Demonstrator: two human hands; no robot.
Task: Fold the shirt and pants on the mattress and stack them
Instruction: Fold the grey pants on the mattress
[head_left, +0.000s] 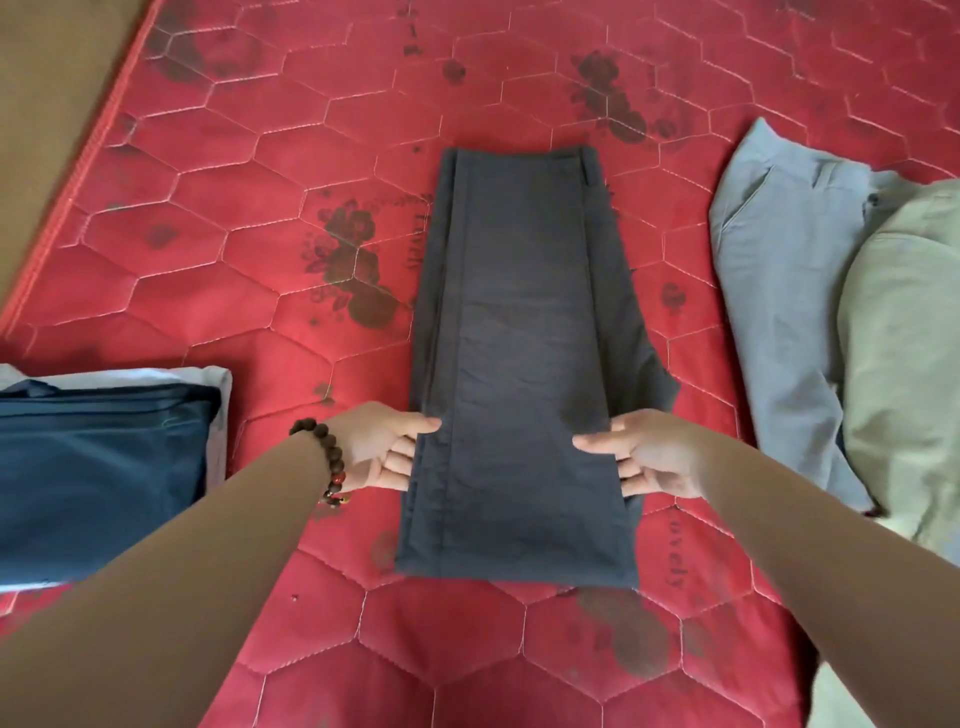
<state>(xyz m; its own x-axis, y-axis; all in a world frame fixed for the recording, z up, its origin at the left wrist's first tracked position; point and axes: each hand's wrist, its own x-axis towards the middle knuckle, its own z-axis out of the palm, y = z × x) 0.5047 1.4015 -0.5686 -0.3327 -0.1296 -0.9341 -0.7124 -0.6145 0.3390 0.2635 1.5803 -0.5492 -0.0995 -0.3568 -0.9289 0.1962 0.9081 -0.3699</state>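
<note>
A red quilted mattress (270, 291) with hexagon stitching and dark flower prints fills almost the whole view; a brown floor (47, 93) shows past its far left edge. In the middle of the mattress lie dark grey pants (519, 364), folded lengthwise into a long flat strip that runs from near to far, with the waistband at the far end. To the right, a pile of loose clothes: a light grey garment (774, 291) lies beside the pants without touching them, and a pale green garment (904, 353) overlaps its right side. On the left, near the edge of the view, sits a stack of folded clothes (98, 467), dark navy on top with white cloth showing beneath. The left hand (384, 447) pinches the left edge of the pants about a third of the way up from the near end, thumb on top and fingers tucked under the cloth. The right hand (649, 452) pinches the right edge at the same level, in the same way. A beaded bracelet (327, 457) circles the left wrist.
</note>
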